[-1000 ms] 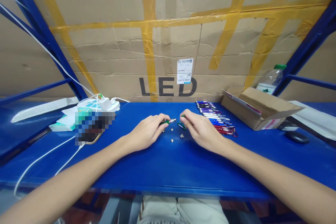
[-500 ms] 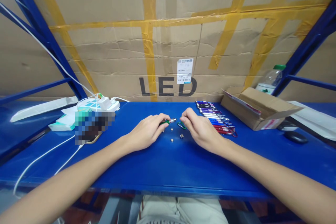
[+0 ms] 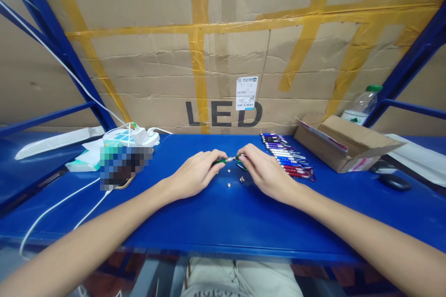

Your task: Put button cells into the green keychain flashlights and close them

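Note:
My left hand (image 3: 195, 174) is closed round a small green keychain flashlight (image 3: 223, 161), whose silver end points right. My right hand (image 3: 266, 169) pinches a green end piece with a carabiner clip (image 3: 240, 164) and holds it against that silver end. Both hands rest low on the blue table (image 3: 223, 222). Three small silver button cells (image 3: 234, 179) lie on the table just in front of the hands.
A row of several keychain flashlights (image 3: 287, 158) lies to the right of my right hand. Behind it stands an open cardboard box (image 3: 343, 141), with a plastic bottle (image 3: 360, 104) and a dark mouse (image 3: 393, 181) nearby. A white power strip (image 3: 134, 137) with cables sits at the left.
My right hand has moved left, bringing the green end piece up to the flashlight's silver end. My left hand has stayed put.

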Tool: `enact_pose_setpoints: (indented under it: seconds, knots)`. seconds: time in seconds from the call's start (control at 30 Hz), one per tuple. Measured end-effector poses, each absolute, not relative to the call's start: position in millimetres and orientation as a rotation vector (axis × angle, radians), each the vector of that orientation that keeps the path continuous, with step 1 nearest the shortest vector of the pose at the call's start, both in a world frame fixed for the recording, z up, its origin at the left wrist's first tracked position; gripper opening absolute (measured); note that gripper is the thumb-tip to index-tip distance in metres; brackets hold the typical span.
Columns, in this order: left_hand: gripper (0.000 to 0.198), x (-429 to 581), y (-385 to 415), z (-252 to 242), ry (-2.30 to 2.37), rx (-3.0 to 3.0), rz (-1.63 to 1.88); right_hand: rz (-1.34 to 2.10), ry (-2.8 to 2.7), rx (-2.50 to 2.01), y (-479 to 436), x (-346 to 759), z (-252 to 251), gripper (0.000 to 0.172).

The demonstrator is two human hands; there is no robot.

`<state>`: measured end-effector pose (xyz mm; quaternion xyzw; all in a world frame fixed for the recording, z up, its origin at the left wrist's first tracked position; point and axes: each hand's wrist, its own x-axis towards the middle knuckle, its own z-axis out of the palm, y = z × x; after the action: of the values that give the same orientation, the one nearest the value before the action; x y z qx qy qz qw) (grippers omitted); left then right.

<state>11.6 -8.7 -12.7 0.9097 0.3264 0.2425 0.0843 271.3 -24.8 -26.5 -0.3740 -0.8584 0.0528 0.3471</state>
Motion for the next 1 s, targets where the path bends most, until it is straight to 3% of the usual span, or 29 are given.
enact_pose_setpoints:
  seconds: [0.17, 1.0]
  knots:
    - [0.023, 11.9, -8.7, -13.4, 0.962, 2.719, 0.723, 0.248, -2.312, -1.010, -23.1, 274.6, -29.2, 0.021]
    - [0.026, 10.9, -8.4, -16.3, 0.946, 2.783, 0.706, 0.132, -2.351, -0.941, -30.0, 271.4, -24.5, 0.040]
